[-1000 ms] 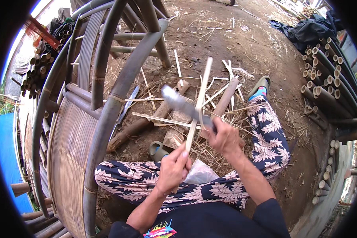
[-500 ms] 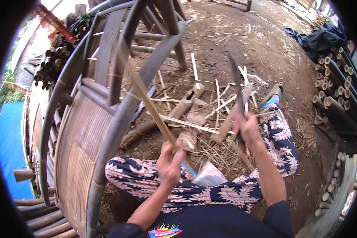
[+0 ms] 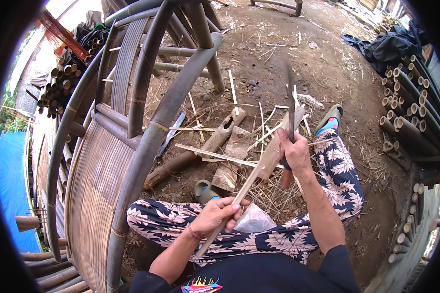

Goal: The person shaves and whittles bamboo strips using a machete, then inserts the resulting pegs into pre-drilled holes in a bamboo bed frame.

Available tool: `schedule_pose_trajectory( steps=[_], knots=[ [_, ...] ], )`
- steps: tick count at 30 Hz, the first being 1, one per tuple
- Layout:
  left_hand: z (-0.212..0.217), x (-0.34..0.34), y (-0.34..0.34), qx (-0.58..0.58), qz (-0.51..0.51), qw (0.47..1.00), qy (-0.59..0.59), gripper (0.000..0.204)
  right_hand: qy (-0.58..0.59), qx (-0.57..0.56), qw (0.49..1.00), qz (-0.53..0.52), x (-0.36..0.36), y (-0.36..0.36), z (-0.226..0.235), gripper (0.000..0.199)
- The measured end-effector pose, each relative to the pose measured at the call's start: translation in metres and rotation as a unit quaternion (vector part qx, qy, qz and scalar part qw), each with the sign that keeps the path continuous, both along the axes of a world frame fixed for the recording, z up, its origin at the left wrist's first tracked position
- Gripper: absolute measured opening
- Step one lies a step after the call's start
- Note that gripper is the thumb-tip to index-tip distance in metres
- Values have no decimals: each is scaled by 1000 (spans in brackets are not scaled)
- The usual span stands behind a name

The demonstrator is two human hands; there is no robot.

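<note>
My left hand is closed round a long, narrow bamboo strip in front of my lap. The strip slants up and right, its far end over a flat piece of wood among the shavings. My right hand grips a machete whose dark blade points away from me, slightly blurred. Below that fist shows the brown handle. The blade stands close to the wood's right side; whether they touch I cannot tell.
A bamboo chair lies close on my left. Ahead are a thick bamboo pole, a wooden block and scattered strips and shavings. A clear plastic bag rests between my legs. Cut bamboo poles are stacked at right.
The strip has swung from leaning up-left to slanting up-right, as my left hand came lower. My right hand moved slightly left and up, and the machete is more upright.
</note>
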State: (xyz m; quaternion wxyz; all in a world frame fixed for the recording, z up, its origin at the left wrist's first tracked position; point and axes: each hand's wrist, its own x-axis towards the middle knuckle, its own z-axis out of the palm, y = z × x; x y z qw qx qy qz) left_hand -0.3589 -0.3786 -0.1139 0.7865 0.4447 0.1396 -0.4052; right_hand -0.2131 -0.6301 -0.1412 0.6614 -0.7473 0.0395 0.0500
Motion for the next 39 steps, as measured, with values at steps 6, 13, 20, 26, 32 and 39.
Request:
schedule_pose_trajectory(
  steps=[6, 13, 20, 26, 32, 39],
  knots=[
    [-3, 13, -9, 274, 84, 946, -149, 33, -267, -394, 869, 136, -70, 29, -10, 62],
    [7, -27, -19, 346, 67, 916, -195, 34, -90, -436, 892, 77, -13, -3, -16, 60],
    [9, -106, 19, 302, 20, 942, -147, 35, 23, -434, 899, -52, 41, -88, -14, 68],
    [1, -2, -5, 121, 197, 969, -82, 44, -135, -389, 900, 142, -61, 22, -2, 56],
    [10, 9, -24, 112, 165, 976, -84, 42, -248, -387, 881, 108, -56, 38, -16, 58],
    [14, -41, -3, 143, 103, 982, -73, 44, -84, -428, 899, 40, 11, -1, -33, 60]
  ],
)
